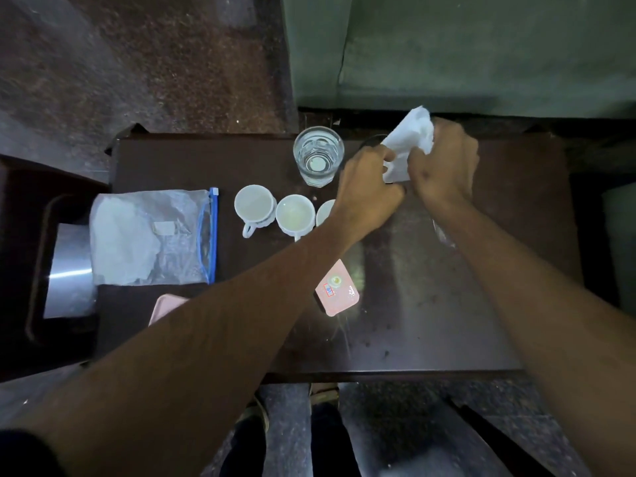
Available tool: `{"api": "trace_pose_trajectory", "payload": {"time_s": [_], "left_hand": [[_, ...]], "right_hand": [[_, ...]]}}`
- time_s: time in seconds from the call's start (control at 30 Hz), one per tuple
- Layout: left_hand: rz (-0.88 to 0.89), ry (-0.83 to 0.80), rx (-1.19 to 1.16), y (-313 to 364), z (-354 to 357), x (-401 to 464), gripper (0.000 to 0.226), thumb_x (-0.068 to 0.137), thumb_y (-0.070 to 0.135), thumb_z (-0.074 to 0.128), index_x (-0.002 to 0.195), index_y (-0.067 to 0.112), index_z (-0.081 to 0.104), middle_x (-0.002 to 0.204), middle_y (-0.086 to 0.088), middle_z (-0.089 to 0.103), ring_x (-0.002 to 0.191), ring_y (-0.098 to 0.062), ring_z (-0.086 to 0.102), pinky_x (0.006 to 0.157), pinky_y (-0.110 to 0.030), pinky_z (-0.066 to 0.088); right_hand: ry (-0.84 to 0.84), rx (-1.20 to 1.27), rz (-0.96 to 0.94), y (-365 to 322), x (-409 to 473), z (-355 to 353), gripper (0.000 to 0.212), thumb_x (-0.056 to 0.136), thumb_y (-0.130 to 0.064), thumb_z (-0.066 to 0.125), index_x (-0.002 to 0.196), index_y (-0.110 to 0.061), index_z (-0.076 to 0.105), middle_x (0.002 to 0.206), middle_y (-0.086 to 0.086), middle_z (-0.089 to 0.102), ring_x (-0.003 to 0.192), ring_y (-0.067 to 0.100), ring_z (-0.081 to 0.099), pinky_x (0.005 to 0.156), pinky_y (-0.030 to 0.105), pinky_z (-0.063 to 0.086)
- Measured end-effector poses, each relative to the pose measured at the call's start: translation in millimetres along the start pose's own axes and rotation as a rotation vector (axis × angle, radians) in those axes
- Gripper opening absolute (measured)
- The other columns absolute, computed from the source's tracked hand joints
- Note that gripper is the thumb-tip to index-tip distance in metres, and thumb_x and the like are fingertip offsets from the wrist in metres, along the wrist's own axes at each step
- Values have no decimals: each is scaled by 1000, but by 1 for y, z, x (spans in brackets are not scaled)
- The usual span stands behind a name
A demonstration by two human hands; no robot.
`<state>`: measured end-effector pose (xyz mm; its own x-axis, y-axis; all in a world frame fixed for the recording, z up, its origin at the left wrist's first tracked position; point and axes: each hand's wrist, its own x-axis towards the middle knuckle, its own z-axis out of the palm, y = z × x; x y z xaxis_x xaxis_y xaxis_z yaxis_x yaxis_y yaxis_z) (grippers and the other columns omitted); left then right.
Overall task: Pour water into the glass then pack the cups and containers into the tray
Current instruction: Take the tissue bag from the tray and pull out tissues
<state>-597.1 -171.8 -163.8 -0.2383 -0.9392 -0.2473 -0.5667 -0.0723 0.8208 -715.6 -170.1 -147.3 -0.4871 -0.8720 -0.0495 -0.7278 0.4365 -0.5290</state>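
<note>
A clear glass (318, 155) holding water stands at the far edge of the dark table (447, 304). To its right, both hands grip a crumpled white cloth or tissue (409, 139): my left hand (370, 187) at its lower left, my right hand (445, 163) at its right. Something dark and round, possibly a second glass, lies mostly hidden behind them. Three white cups stand in a row: one with a handle (254, 208), a second (295, 215), and a third (326, 211) partly hidden under my left wrist. A small pink container (337, 290) sits mid-table.
A clear zip bag with a blue seal (151, 237) lies at the table's left end. A pink object (165, 306) peeks out under my left forearm. A shiny metal surface (69, 273) sits lower left of the table. A green sofa (481, 46) stands behind.
</note>
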Motion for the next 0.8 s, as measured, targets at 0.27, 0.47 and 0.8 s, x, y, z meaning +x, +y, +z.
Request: {"api": "trace_pose_trajectory", "payload": {"time_s": [0.27, 0.47, 0.8], "left_hand": [[-11, 14, 60, -3, 12, 4, 43, 83, 17, 72, 126, 12, 71, 131, -4, 68, 113, -25, 68, 106, -46, 48], [103, 101, 22, -11, -9, -14, 45, 78, 3, 71, 122, 10, 70, 124, -2, 68, 98, -21, 68, 98, -46, 52], [50, 432, 91, -108, -122, -75, 41, 76, -1, 66, 116, 8, 68, 114, -6, 66, 92, -15, 64, 86, -41, 54]], "right_hand": [[3, -42, -121, 10, 5, 10, 17, 92, -24, 63, 99, -9, 59, 99, 13, 67, 94, 34, 62, 70, 32, 34], [-15, -150, -167, 12, 5, 5, 41, 92, -34, 66, 125, -10, 62, 129, 17, 55, 121, 36, 51, 93, 41, 43], [175, 46, -303, 22, -79, 1, 34, 92, -23, 63, 125, -14, 59, 117, 8, 60, 105, 29, 51, 94, 41, 42]]}}
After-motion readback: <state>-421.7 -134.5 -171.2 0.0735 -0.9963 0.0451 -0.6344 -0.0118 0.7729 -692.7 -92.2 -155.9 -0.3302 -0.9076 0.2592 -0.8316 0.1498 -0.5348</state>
